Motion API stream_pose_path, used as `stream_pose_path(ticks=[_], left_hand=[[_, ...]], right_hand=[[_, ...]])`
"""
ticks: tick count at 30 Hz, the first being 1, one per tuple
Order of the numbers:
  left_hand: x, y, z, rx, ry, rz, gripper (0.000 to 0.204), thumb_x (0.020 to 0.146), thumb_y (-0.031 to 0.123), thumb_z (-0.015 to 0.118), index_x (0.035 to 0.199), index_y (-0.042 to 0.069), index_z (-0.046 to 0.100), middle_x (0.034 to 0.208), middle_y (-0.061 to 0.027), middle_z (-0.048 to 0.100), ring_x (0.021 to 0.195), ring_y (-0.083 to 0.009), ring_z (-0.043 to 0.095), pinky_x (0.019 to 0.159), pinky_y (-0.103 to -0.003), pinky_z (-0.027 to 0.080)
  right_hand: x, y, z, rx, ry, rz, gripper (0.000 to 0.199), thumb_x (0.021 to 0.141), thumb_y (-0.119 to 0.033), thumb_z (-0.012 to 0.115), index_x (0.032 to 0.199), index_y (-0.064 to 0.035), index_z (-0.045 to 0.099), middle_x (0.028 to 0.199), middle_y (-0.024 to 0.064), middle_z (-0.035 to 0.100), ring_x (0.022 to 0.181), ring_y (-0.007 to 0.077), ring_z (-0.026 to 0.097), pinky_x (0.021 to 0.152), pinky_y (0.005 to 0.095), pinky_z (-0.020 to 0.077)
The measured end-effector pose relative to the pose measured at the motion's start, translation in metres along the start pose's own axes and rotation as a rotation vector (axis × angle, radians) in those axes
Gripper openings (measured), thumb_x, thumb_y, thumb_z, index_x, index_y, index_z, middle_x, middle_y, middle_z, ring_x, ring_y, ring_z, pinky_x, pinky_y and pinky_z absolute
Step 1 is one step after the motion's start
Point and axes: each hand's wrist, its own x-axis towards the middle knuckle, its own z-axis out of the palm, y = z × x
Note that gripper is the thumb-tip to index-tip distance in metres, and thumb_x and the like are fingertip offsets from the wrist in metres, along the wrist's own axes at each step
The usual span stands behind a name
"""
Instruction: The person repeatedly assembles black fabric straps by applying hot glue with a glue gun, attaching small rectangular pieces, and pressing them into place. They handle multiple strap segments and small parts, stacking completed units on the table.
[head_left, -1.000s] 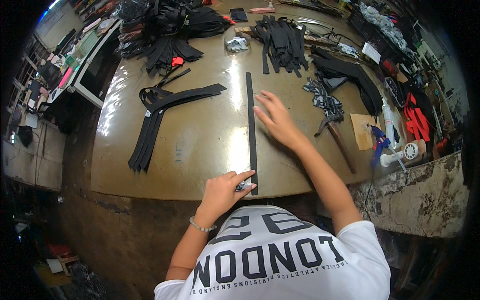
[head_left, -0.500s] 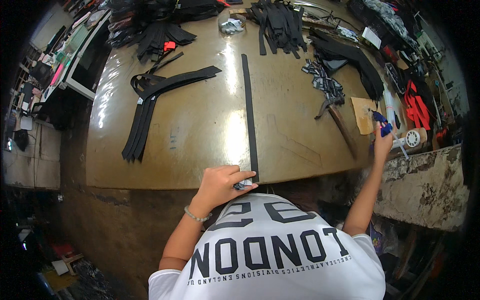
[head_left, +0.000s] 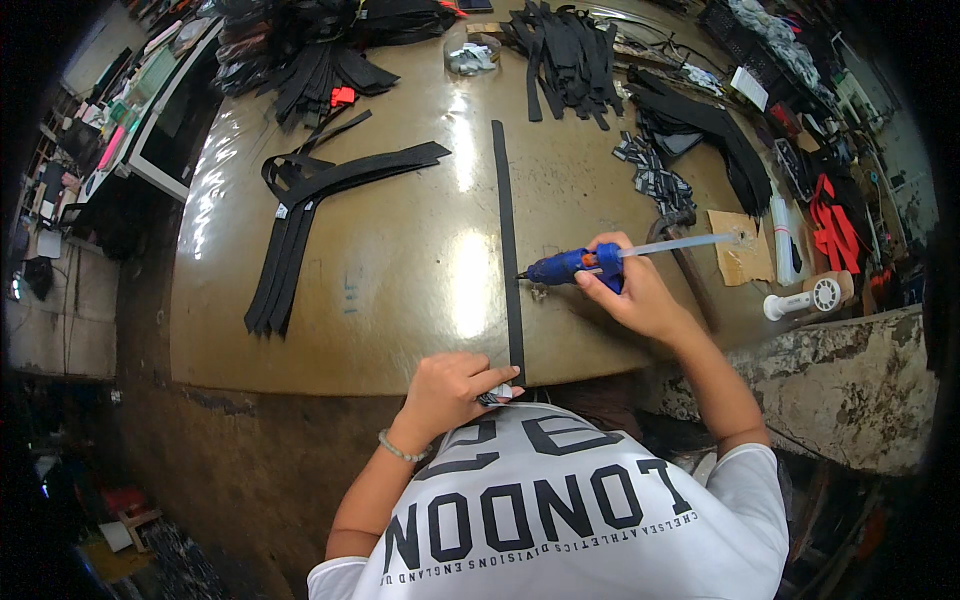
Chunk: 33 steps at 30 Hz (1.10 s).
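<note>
Currently, in the head view, the right hand [head_left: 640,295] is gripping a blue glue gun [head_left: 572,266], nozzle touching the long black strap [head_left: 508,260] lying on the table [head_left: 400,300]; left hand [head_left: 450,390] fingers are pinching the strap's near end.

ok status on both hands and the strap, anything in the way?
Right hand grips blue glue gun, nozzle at long black strap. Left hand pins strap's near end at table edge. Strap lies straight, nothing across it.

long black strap [head_left: 507,240] lies flat, lengthwise on the table; blue glue gun [head_left: 572,266] nozzle touches its right edge.
</note>
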Motion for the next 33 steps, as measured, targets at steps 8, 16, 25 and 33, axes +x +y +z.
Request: stream_pose_path(ticks=[8, 16, 25, 33], left_hand=[[0.0, 0.001, -0.001, 0.003, -0.024, -0.026, 0.023, 0.079, 0.038, 0.075, 0.088, 0.017, 0.074, 0.06, -0.0004, 0.051, 0.054, -0.018, 0.056, 0.048, -0.033, 0.043], [0.001, 0.002, 0.001, -0.006, 0.011, -0.021, 0.022, 0.074, 0.036, 0.079, 0.087, 0.019, 0.075, 0.057, -0.0007, 0.047, 0.05, -0.0181, 0.051, 0.046, -0.032, 0.039], [0.001, 0.005, 0.004, 0.045, -0.013, -0.032, 0.021, 0.076, 0.038, 0.078, 0.086, 0.02, 0.075, 0.058, -0.0013, 0.048, 0.05, -0.0192, 0.051, 0.046, -0.033, 0.04], [0.006, 0.006, -0.001, 0.038, -0.088, -0.061, 0.024, 0.069, 0.032, 0.085, 0.085, 0.016, 0.076, 0.058, -0.0025, 0.05, 0.049, -0.0192, 0.053, 0.046, -0.033, 0.04]], right_hand=[[0.007, 0.011, 0.004, -0.06, -0.087, -0.037, 0.041, 0.091, -0.032, 0.068, 0.113, -0.0039, 0.049, 0.085, 0.0183, 0.068, 0.075, 0.0364, 0.067, 0.067, 0.041, 0.0512], [0.04, 0.021, 0.0, -0.179, -0.079, 0.001, 0.046, 0.092, -0.036, 0.065, 0.119, -0.0015, 0.051, 0.079, 0.02, 0.066, 0.073, 0.04, 0.067, 0.065, 0.044, 0.0523], [-0.036, 0.051, -0.058, -0.431, 0.831, 0.293, 0.046, 0.096, -0.043, 0.057, 0.114, -0.0016, 0.057, 0.095, 0.0212, 0.067, 0.09, 0.0418, 0.065, 0.077, 0.0475, 0.0493], [-0.109, 0.042, -0.11, -0.656, 0.567, 1.172, 0.055, 0.098, -0.049, 0.049, 0.099, 0.0043, 0.063, 0.09, 0.03, 0.066, 0.087, 0.0463, 0.064, 0.073, 0.0535, 0.0487]])
